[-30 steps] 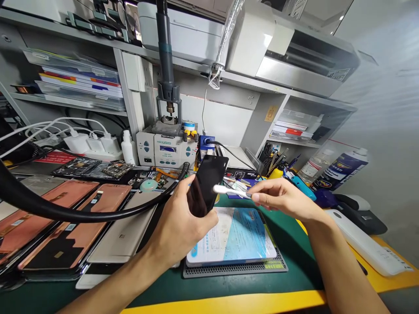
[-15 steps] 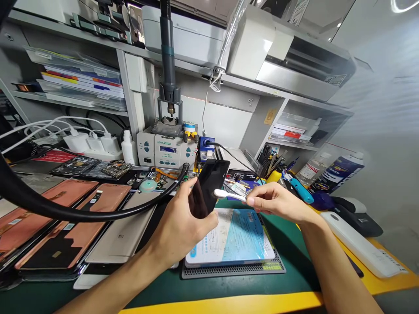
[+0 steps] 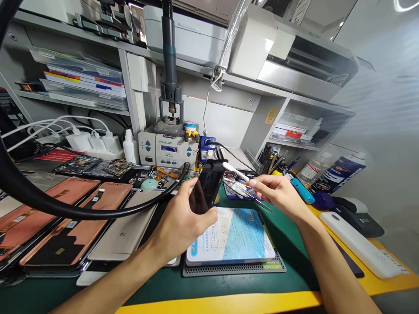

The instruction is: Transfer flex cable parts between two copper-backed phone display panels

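My left hand [image 3: 185,218] is closed around the lower sides of a black smartphone [image 3: 207,185], which it holds up tilted with its dark glossy face in view. In my right hand [image 3: 273,189], thumb and fingers pinch a white cotton swab [image 3: 237,171]. The swab's rounded tip is at the phone's upper right corner; whether it touches is hard to tell. Beneath both hands lies a white and blue box [image 3: 232,235] on a grey perforated mat [image 3: 235,270]. A pair of tweezers [image 3: 262,203] lies just below my right hand.
A thick black hose [image 3: 108,213] loops across the left. Under it lie several phone parts with pink backs [image 3: 81,226] and a gold phone back cover [image 3: 118,237]. A soldering station [image 3: 168,148] stands behind, a spray can [image 3: 338,174] and bottle [image 3: 316,168] at right.
The cotton swab has moved up from the phone's right edge to its top corner. The phone has turned so its top edge shows more. The tweezers have come into view.
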`<state>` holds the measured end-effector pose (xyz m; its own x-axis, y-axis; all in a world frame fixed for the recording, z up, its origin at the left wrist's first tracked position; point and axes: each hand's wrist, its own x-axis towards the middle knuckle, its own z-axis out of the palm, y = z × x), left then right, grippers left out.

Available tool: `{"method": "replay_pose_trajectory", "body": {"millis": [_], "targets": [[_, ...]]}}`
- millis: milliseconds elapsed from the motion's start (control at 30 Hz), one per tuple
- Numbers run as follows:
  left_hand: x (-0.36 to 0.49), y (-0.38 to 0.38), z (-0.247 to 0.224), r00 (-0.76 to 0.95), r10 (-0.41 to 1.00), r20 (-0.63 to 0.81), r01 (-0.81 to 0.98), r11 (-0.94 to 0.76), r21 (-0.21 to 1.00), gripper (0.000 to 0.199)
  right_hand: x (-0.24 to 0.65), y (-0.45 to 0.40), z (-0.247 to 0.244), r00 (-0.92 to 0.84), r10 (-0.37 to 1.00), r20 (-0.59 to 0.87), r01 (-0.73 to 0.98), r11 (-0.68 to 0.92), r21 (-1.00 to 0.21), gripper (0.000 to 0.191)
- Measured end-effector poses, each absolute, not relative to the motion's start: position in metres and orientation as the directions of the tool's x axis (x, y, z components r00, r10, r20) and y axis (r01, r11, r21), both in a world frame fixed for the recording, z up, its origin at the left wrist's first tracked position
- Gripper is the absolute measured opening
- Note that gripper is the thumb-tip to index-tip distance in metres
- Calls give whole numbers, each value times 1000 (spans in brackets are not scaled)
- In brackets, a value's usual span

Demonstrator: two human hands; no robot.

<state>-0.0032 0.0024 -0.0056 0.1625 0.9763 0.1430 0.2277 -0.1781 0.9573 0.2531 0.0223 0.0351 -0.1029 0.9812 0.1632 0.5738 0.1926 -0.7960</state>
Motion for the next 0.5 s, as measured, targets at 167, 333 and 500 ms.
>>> {"method": "replay_pose_trajectory", "body": {"millis": [167, 333, 500], "targets": [[-5, 0, 5, 158, 984, 79, 234, -115, 965, 72, 251, 17, 35, -255, 965, 61, 565, 200, -800, 42], [-6, 3, -4, 153, 982, 106, 229, -140, 963, 73, 248, 13, 35, -346, 937, -49, 568, 167, -806, 43], [-5, 5, -9, 151, 981, 124, 204, -153, 967, 71, 251, 18, 34, -218, 973, 81, 582, 196, -789, 48]]}}
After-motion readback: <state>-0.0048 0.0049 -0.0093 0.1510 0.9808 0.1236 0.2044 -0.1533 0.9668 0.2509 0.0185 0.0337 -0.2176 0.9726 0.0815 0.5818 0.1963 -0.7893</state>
